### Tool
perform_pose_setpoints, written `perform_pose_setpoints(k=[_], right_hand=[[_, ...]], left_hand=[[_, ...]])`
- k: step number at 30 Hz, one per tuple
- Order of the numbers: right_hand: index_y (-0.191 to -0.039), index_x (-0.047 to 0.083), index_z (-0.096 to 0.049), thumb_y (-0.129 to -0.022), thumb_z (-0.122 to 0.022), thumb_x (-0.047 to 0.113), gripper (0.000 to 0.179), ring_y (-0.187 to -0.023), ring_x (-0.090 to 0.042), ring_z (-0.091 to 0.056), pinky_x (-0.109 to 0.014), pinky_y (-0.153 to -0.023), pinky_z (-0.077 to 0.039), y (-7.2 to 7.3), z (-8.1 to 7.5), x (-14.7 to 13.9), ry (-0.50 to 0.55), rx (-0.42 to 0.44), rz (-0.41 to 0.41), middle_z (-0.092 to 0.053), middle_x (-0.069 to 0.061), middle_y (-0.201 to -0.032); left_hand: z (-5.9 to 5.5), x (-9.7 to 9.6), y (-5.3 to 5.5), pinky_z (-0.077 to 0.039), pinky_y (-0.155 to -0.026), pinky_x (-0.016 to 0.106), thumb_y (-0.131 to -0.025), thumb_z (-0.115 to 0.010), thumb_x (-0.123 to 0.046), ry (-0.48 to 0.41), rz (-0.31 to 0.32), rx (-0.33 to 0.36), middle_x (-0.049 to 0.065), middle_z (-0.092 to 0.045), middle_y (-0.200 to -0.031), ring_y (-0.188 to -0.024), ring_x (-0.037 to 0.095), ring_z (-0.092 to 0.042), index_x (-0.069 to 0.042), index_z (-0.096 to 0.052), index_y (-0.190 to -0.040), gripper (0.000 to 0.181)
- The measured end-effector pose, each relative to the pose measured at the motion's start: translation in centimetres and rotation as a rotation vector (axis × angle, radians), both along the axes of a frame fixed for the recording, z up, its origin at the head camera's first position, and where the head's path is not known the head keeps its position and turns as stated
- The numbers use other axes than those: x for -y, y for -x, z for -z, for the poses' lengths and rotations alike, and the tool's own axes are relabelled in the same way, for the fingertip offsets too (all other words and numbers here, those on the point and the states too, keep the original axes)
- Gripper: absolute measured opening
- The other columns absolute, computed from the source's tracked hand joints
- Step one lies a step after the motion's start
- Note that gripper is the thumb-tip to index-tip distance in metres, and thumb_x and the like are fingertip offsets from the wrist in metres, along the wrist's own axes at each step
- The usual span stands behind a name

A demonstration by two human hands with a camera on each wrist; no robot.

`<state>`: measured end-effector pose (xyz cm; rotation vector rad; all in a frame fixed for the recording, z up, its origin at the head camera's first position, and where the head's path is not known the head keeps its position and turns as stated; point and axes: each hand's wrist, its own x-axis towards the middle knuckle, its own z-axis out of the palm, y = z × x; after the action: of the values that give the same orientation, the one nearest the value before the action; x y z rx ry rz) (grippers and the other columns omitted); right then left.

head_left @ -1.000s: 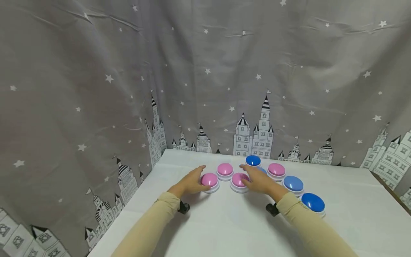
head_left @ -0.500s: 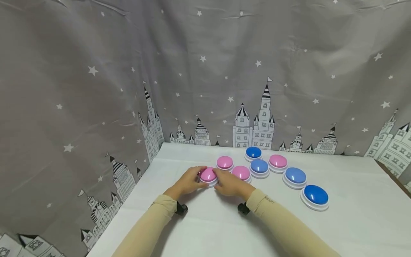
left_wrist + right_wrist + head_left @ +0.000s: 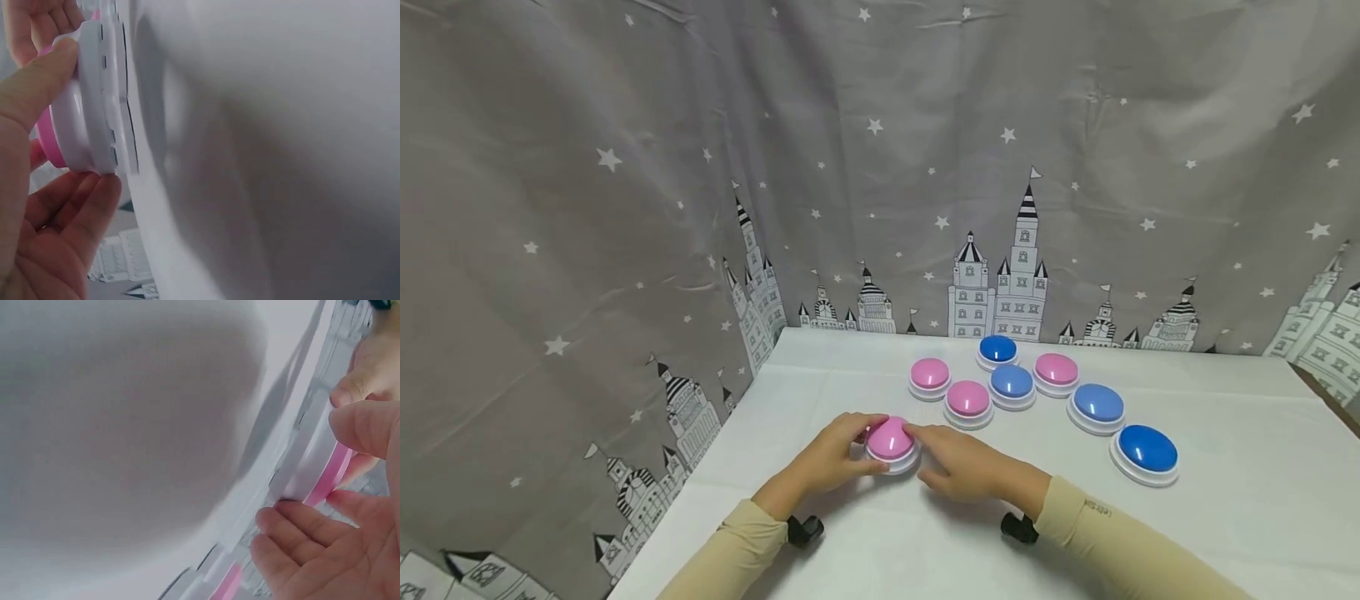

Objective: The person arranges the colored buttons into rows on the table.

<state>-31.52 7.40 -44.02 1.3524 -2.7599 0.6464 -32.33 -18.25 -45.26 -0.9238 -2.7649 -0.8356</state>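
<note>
A pink push button (image 3: 890, 437), a shiny dome on a round white base, stands nearest the person, between the two hands. My left hand (image 3: 833, 457) holds it from the left; the left wrist view shows the thumb on the white base (image 3: 87, 106) and the fingers at its far side. From the right, my right hand (image 3: 970, 467) reaches to it, index fingertip at the dome and thumb slightly off the base. Its fingers (image 3: 300, 528) look nearly straight beside the base in the right wrist view.
Behind the hands are two more pink buttons (image 3: 929, 373), then a dark blue button (image 3: 997, 348), a light blue button (image 3: 1012, 382) and another pink button (image 3: 1056, 368). Farther right lie two blue buttons (image 3: 1147, 448). A grey castle-print curtain (image 3: 865, 167) borders the white table (image 3: 925, 550).
My right hand came left from among the other buttons to the leftmost pink one, which has since moved toward the person. My left hand came closer with it and keeps its hold.
</note>
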Motion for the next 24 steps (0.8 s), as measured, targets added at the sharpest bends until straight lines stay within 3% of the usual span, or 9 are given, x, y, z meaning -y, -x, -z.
perform_pose_setpoints(k=[9,13,18,24], right_hand=[[-0.145,0.016,-0.023,-0.088,-0.057,0.033,0.068,-0.125,-0.017,-0.04,-0.037,-0.101,-0.034,-4.6,0.1,-1.3,-0.064,-0.069,-0.09,-0.043,-0.004,-0.137],[-0.146,0.02,-0.022,-0.089,-0.056,0.034,0.067,-0.125,-0.016,-0.039,-0.038,-0.1,-0.035,-6.0,-0.1,-1.5,-0.09,-0.032,-0.125,-0.041,-0.002,-0.138],[-0.146,0.021,-0.021,-0.09,-0.053,0.037,0.067,-0.126,-0.015,-0.038,-0.039,-0.1,-0.035,-6.8,0.5,-1.6,-0.097,-0.035,-0.141,-0.039,0.0,-0.139],[-0.146,0.022,-0.019,-0.09,-0.053,0.038,0.068,-0.127,-0.016,-0.038,-0.041,-0.1,-0.035,-6.9,1.1,-1.6,-0.089,-0.035,-0.14,-0.038,0.0,-0.14]], left_hand=[[0.0,0.1,-4.8,-0.044,-0.084,0.027,-0.072,-0.071,-0.05,0.023,0.082,-0.045,-0.013,-0.052,-0.117,-0.099,0.004,-0.047,-0.022,-0.046,-0.132,0.071],[0.3,0.4,-6.2,-0.045,-0.084,0.027,-0.071,-0.072,-0.049,0.015,0.105,-0.055,-0.013,-0.052,-0.118,-0.099,0.004,-0.048,-0.021,-0.046,-0.132,0.071],[0.7,0.5,-7.1,-0.044,-0.086,0.028,-0.071,-0.073,-0.047,-0.007,0.129,-0.066,-0.011,-0.052,-0.121,-0.104,0.006,-0.047,-0.019,-0.047,-0.131,0.071],[1.2,0.4,-7.4,-0.044,-0.087,0.028,-0.072,-0.072,-0.048,0.002,0.109,-0.044,-0.011,-0.051,-0.122,-0.106,0.006,-0.046,-0.02,-0.045,-0.132,0.071]])
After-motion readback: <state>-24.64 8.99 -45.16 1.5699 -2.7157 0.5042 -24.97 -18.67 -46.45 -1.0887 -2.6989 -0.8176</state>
